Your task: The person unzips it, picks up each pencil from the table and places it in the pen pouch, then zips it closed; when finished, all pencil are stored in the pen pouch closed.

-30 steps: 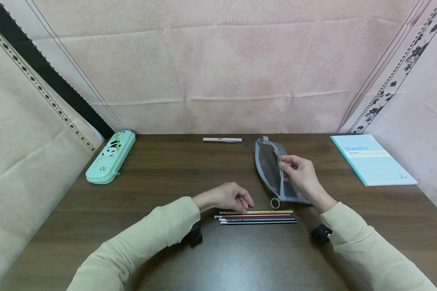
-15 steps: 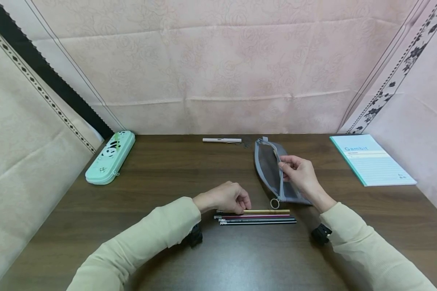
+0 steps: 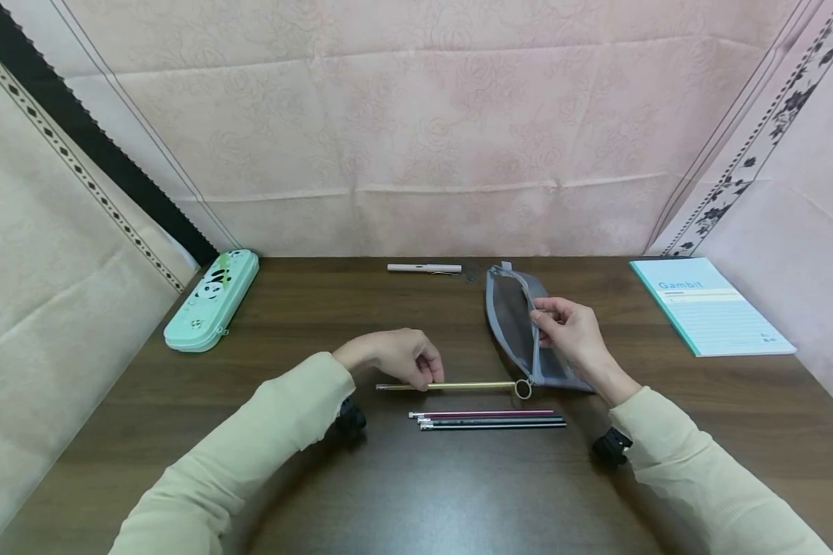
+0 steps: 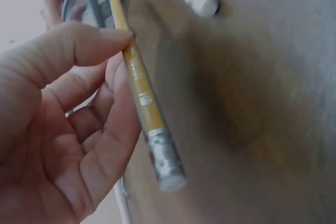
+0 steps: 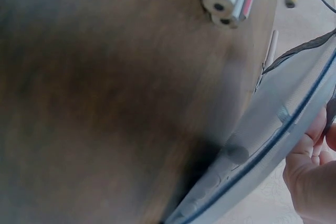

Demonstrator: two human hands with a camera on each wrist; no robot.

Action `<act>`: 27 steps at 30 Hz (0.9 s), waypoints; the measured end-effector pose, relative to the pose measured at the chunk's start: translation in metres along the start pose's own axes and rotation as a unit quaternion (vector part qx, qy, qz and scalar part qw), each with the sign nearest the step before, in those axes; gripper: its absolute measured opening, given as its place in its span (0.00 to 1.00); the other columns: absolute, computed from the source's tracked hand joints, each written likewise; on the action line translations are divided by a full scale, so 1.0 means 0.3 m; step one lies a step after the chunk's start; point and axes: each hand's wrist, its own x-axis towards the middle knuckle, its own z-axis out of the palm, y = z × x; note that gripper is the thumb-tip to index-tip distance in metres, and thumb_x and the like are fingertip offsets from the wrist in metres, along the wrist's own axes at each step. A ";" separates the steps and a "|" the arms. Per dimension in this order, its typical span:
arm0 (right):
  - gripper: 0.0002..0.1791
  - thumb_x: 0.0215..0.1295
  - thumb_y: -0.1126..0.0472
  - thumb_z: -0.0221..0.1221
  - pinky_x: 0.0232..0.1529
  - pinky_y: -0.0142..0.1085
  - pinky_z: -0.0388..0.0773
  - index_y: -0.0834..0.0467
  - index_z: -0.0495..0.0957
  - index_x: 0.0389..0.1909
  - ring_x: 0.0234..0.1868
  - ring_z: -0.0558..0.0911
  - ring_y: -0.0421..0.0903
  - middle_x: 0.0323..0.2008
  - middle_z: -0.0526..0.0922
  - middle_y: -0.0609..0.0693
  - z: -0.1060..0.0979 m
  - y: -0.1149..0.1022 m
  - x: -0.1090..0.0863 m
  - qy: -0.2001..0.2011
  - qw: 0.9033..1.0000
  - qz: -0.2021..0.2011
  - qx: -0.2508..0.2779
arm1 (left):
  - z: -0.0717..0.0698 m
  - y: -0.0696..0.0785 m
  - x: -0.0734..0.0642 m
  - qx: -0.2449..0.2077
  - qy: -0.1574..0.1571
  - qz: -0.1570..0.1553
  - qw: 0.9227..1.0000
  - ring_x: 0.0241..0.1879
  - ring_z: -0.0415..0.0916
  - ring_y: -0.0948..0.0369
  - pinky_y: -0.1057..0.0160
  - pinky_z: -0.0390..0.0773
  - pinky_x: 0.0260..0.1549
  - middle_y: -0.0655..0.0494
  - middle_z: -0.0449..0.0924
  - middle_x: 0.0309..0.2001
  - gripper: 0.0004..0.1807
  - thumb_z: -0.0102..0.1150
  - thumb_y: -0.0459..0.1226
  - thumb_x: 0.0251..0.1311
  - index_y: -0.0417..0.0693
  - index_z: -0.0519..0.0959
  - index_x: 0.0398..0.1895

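A yellow pencil (image 3: 472, 385) is pinched between the thumb and fingers of my left hand (image 3: 406, 359); its metal ferrule and white eraser (image 4: 170, 179) point back toward the wrist in the left wrist view. The pencil's far end lies by the ring (image 3: 523, 389) on the zipper of a grey-blue pencil pouch (image 3: 510, 316). My right hand (image 3: 572, 331) pinches the pouch's zippered edge, and its mouth gapes. Several more pencils (image 3: 489, 421), red and dark ones, lie side by side on the table, nearer than the yellow one.
A white pen (image 3: 423, 268) lies at the back of the brown table (image 3: 305, 316). At the left stands a mint pencil case (image 3: 211, 301) with a panda print. A notepad (image 3: 711, 308) lies at the right. Patterned cloth (image 3: 416, 131) hangs behind.
My left hand has picked the yellow pencil off the row and moved it left and away from the other pencils. My right hand and the pouch have stayed in place.
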 end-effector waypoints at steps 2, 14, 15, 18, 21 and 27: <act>0.18 0.68 0.67 0.53 0.26 0.28 0.80 0.72 0.71 0.55 0.21 0.75 0.35 0.26 0.74 0.45 0.001 0.000 0.000 0.000 1.000 0.001 0.000 | -0.020 -0.010 -0.010 -0.024 -0.016 -0.005 1.000 0.28 0.71 0.67 0.72 0.74 0.27 0.60 0.76 0.27 0.07 0.61 0.26 0.54 0.43 0.82 0.35; 0.18 0.68 0.66 0.53 0.26 0.27 0.80 0.72 0.71 0.55 0.21 0.75 0.34 0.26 0.75 0.46 0.007 -0.005 -0.002 -0.001 1.000 0.007 -0.001 | -0.044 -0.033 0.069 -0.249 0.021 -0.029 0.968 0.37 0.79 0.62 0.65 0.81 0.36 0.47 0.83 0.42 0.14 0.54 0.30 0.62 0.35 0.75 0.50; 0.18 0.68 0.66 0.53 0.26 0.27 0.79 0.72 0.71 0.55 0.21 0.75 0.34 0.27 0.75 0.46 0.007 -0.006 -0.003 -0.001 1.000 0.008 0.001 | -0.038 -0.028 0.085 -0.275 0.029 -0.031 0.960 0.38 0.79 0.62 0.66 0.81 0.36 0.46 0.82 0.43 0.15 0.54 0.30 0.63 0.34 0.74 0.52; 0.18 0.68 0.66 0.53 0.26 0.26 0.79 0.72 0.71 0.55 0.22 0.75 0.34 0.27 0.75 0.45 0.010 -0.008 -0.004 -0.002 1.000 0.011 0.005 | -0.020 -0.005 0.135 -0.358 0.050 -0.031 0.932 0.39 0.79 0.60 0.67 0.81 0.37 0.41 0.80 0.48 0.18 0.52 0.30 0.65 0.33 0.71 0.57; 0.18 0.68 0.66 0.53 0.26 0.26 0.79 0.72 0.71 0.55 0.22 0.74 0.34 0.27 0.75 0.46 0.015 -0.008 -0.004 -0.001 1.000 0.012 0.005 | -0.004 0.030 0.184 -0.424 0.075 -0.036 0.902 0.42 0.80 0.58 0.66 0.82 0.40 0.38 0.77 0.52 0.20 0.51 0.30 0.66 0.34 0.69 0.60; 0.18 0.68 0.66 0.52 0.26 0.26 0.79 0.72 0.71 0.55 0.22 0.75 0.34 0.28 0.75 0.47 0.022 -0.005 -0.002 -0.005 1.000 0.007 -0.002 | 0.024 0.102 0.264 -0.488 0.127 -0.053 0.862 0.51 0.78 0.52 0.63 0.79 0.48 0.39 0.77 0.53 0.23 0.52 0.30 0.65 0.36 0.66 0.63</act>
